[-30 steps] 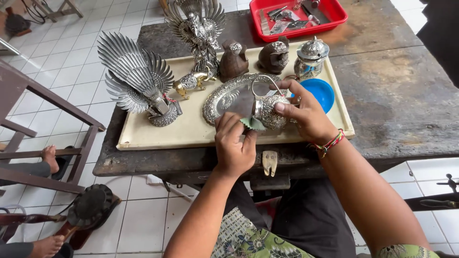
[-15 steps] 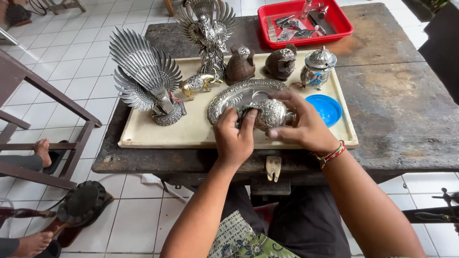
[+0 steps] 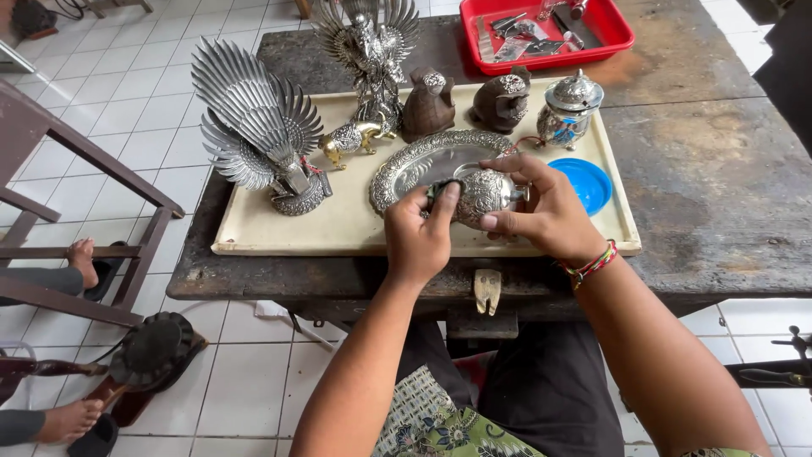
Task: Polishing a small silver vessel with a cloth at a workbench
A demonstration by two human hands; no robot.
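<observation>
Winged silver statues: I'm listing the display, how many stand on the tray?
2: a fan-tailed bird at the tray's left end, and a winged figure at its back edge.

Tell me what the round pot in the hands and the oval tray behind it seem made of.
Round pot: likely silver-toned metal, embossed all over, with bright glints. Oval tray: apparently the same metal, with a polished, reflective centre and patterned rim. Solid silver or plating cannot be told.

The pot [image 3: 484, 193] gleams, embossed silver metal, bumpy all over. At its ten o'clock lies the oval tray [image 3: 423, 161], same shiny patterned metal. The board [image 3: 338, 228] under them looks matt, cream, smooth. The table [image 3: 719, 169] is dark, worn, rough wood. At one o'clock, a glossy red plastic bin [image 3: 613, 25].
</observation>
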